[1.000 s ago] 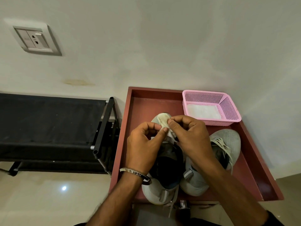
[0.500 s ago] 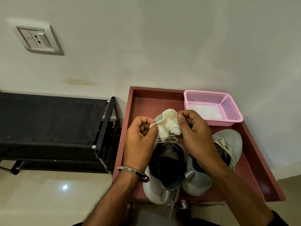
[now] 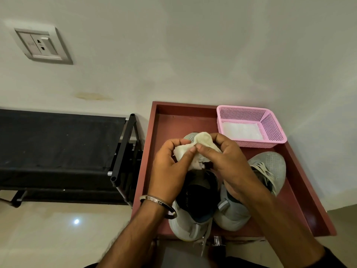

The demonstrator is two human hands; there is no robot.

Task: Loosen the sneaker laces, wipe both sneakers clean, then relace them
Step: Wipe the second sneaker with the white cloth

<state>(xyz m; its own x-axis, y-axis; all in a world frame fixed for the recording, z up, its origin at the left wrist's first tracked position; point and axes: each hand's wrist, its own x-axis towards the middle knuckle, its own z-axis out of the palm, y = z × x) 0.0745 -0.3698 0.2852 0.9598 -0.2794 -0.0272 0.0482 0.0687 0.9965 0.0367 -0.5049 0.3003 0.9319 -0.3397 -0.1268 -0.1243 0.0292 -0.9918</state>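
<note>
Against the white wall (image 3: pixel 193 55), a red-brown tray table (image 3: pixel 173 120) holds sneakers (image 3: pixel 270 167).

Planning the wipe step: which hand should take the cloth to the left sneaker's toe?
Right, probably. The right hand already pinches the cloth directly above the left sneaker toe. The left hand sits beside its collar, suited to steadying it.

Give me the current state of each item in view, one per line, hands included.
left hand: fingers pinched on the cloth, above the left sneaker.
right hand: fingers pinched on the cloth too.
cloth: bunched, held between both hands.
left sneaker: upright on the tray, mouth open.
right sneaker: upright beside it, laces loose.
pink basket: upright in the tray's far corner, white sheet inside.
tray: holds sneakers and basket.
</note>
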